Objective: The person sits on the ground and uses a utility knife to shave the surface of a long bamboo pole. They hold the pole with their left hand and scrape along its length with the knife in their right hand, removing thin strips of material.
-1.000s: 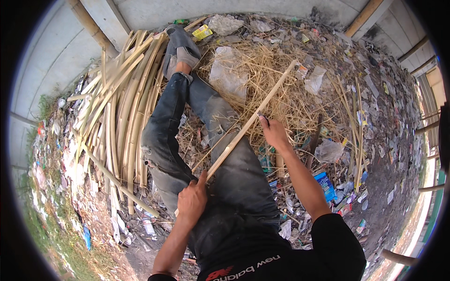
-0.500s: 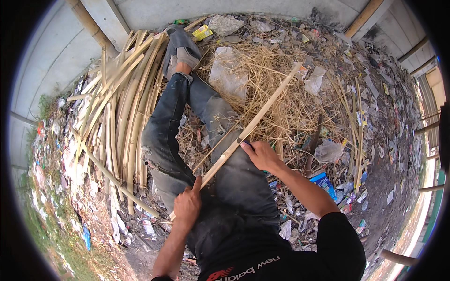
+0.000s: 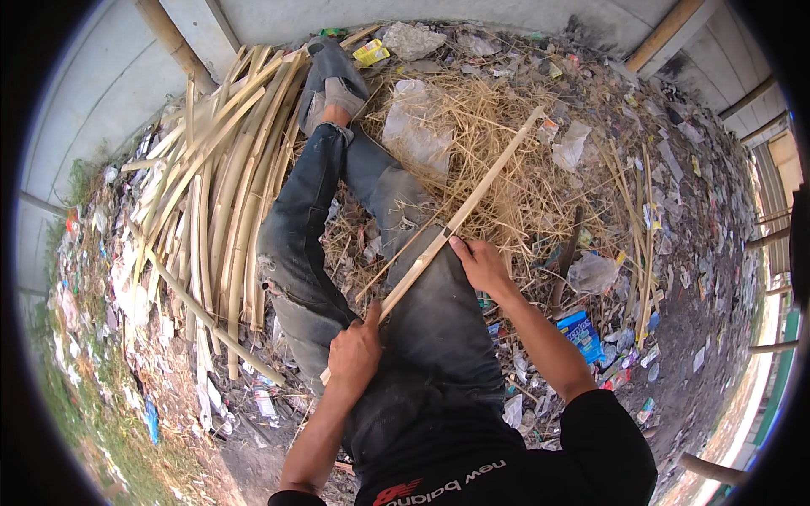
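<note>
A long pale bamboo strip (image 3: 498, 173) lies slantwise over my thighs, its far end above the straw. My left hand (image 3: 354, 352) is closed around its lower part, with the index finger stretched along it; a short end shows below the hand. My right hand (image 3: 483, 266) is closed beside the strip's middle, above my right thigh. A small dark piece (image 3: 446, 233) crosses the strip at the right fingertips and looks like a knife's blade; the hand hides most of the tool.
A pile of split bamboo (image 3: 224, 211) lies left of my legs. Loose straw (image 3: 498, 194) spreads ahead, with thin bamboo strips (image 3: 641, 244) farther right. A dark curved object (image 3: 569, 257) and a blue wrapper (image 3: 580, 337) lie on the littered ground. A grey wall (image 3: 481, 13) stands behind.
Both hands have shifted slightly away from me and to the right. The bamboo strip has slid a little the same way, and the dark piece is farther up in view.
</note>
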Available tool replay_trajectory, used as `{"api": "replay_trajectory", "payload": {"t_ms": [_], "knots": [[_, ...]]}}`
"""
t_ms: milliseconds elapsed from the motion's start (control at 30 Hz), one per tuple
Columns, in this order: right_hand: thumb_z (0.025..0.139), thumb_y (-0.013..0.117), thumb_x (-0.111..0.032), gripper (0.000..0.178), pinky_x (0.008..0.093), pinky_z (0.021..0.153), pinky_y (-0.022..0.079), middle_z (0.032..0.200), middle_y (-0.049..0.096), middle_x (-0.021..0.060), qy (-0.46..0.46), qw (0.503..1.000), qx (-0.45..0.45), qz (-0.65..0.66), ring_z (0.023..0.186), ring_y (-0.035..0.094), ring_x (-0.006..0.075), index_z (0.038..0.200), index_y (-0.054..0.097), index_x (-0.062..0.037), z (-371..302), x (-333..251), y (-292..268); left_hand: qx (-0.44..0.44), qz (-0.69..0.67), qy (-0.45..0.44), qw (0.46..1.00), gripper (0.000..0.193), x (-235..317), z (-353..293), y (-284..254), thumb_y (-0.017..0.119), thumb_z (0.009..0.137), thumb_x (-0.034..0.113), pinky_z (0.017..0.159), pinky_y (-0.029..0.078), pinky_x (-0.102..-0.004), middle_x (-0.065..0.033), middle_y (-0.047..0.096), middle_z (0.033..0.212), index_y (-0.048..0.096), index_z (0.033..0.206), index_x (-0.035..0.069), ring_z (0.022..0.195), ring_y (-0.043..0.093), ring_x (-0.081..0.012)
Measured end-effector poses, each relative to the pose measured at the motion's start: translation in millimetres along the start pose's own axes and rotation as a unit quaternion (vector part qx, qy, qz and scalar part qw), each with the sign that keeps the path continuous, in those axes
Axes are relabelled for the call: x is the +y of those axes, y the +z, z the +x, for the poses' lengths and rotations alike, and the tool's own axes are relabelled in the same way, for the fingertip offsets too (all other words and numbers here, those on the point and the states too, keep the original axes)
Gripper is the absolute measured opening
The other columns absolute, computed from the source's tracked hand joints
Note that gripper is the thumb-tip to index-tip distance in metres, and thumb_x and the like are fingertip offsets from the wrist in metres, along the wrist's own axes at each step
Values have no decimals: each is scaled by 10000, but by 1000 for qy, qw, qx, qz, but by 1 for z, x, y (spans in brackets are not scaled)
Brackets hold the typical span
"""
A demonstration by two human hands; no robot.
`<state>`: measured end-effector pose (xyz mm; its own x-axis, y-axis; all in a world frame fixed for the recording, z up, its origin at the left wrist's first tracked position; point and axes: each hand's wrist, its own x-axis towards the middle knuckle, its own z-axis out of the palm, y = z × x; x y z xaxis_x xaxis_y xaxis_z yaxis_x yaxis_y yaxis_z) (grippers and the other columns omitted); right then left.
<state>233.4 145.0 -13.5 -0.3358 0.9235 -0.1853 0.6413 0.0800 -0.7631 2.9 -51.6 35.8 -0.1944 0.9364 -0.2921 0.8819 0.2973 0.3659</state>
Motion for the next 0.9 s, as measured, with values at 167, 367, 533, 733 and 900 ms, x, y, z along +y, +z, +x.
{"api": "replay_trajectory", "payload": {"t_ms": [167, 367, 533, 733, 900], "knots": [[1055, 554, -538, 654, 503, 631, 482, 626, 586, 260, -34, 996, -76, -32, 659, 633, 465, 779, 673, 43, -17, -21, 4, -14, 8, -1, 1000, 499, 6, 7, -2, 544, 971, 111, 734, 574, -597, -255, 722, 874, 544, 1466, 173, 782, 721, -477], [1040, 551, -602, 730, 460, 530, 425, 526, 521, 168, -17, 995, -100, 19, 491, 544, 364, 656, 616, 15, -1, -6, 7, -21, -13, -21, 999, 515, 11, 8, -1, 558, 962, 117, 767, 568, -602, -255, 726, 872, 541, 1474, 174, 816, 724, -477], [1055, 515, -638, 728, 308, 409, 263, 483, 354, -27, 160, 852, -397, 302, 404, 348, 101, 557, 425, -114, 8, -11, -17, -45, -55, -16, 997, 534, -3, 9, -2, 574, 961, 153, 809, 573, -601, -288, 729, 924, 546, 1492, 195, 842, 719, -501], [1067, 539, -572, 631, 344, 469, 347, 525, 429, 20, 52, 978, -136, 149, 470, 433, 147, 732, 597, -40, 20, 13, -34, -55, -93, -15, 994, 484, -15, -3, -15, 584, 988, 188, 850, 553, -607, -299, 724, 936, 575, 1472, 181, 901, 708, -506], [1084, 484, -514, 618, 537, 716, 514, 740, 654, 292, -87, 992, -10, -90, 753, 669, 486, 914, 690, 43, -3, -7, -1, -41, -48, -20, 998, 490, -30, -28, -33, 596, 992, 185, 804, 563, -595, -289, 724, 955, 569, 1481, 182, 847, 706, -503]]}}
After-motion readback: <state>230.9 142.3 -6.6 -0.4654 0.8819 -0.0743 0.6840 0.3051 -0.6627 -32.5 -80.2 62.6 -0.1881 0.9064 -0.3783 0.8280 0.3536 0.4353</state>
